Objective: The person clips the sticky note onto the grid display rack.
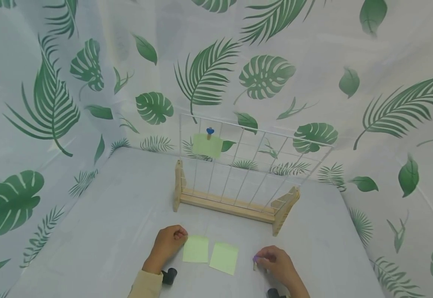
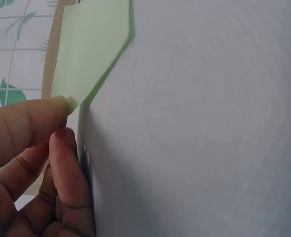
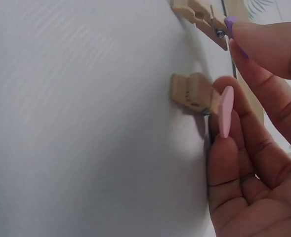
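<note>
My left hand [image 1: 169,244] pinches the corner of a pale green paper note [image 1: 195,249] between thumb and finger; the left wrist view shows the thumb on that corner [image 2: 93,44]. A second green note [image 1: 224,258] lies just right of it. My right hand [image 1: 276,263] pinches a small wooden clothespin with a purple decoration [image 3: 204,19] between thumb and index finger. Against its lower fingers is another wooden clothespin with a pink decoration [image 3: 226,112]. Behind both hands stands a white wire grid rack, on which a blue-heart clothespin [image 1: 210,131] holds a green note [image 1: 204,145].
The rack's wooden base [image 1: 227,210] spans the middle of the white table [image 1: 126,198]. Black wrist-camera mounts [image 1: 169,276] sit at both wrists. Leaf-printed cloth [image 1: 313,49] surrounds the table at the back and sides.
</note>
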Available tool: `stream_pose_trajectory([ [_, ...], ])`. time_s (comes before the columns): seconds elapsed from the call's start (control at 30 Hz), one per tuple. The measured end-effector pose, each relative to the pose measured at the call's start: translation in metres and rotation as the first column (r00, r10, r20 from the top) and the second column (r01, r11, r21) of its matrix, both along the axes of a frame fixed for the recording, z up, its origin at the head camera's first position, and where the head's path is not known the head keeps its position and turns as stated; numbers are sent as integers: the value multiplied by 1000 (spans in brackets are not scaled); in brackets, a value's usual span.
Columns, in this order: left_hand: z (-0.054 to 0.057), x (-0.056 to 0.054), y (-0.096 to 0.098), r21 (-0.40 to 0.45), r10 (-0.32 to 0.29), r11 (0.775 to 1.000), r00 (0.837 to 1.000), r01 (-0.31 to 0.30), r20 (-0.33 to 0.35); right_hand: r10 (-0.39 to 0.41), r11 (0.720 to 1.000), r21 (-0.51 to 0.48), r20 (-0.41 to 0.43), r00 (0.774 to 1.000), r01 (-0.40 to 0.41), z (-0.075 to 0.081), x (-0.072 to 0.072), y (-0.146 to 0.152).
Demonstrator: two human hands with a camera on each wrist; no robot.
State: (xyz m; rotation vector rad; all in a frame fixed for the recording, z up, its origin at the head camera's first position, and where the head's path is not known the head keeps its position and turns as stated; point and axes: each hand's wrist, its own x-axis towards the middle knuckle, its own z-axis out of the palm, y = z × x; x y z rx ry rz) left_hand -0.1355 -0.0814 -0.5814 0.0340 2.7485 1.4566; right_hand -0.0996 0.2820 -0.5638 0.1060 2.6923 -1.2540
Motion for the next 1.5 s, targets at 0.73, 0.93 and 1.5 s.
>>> stream_pose_trajectory([
  [0.73, 6, -2, -4, -16, -20, 1000, 999, 19, -31, -53, 985, -167, -38, 998, 46, 6, -12, -1],
  [0.93, 6, -1, -4, -13, -18, 1000, 999, 17, -30, -92, 975, -205, -48, 995, 80, 5, -9, -1],
  [1.5, 5, 3, -2, 17, -7, 1000, 999, 8, -34, -81, 984, -173, -189, 979, 48, 5, -1, -1],
])
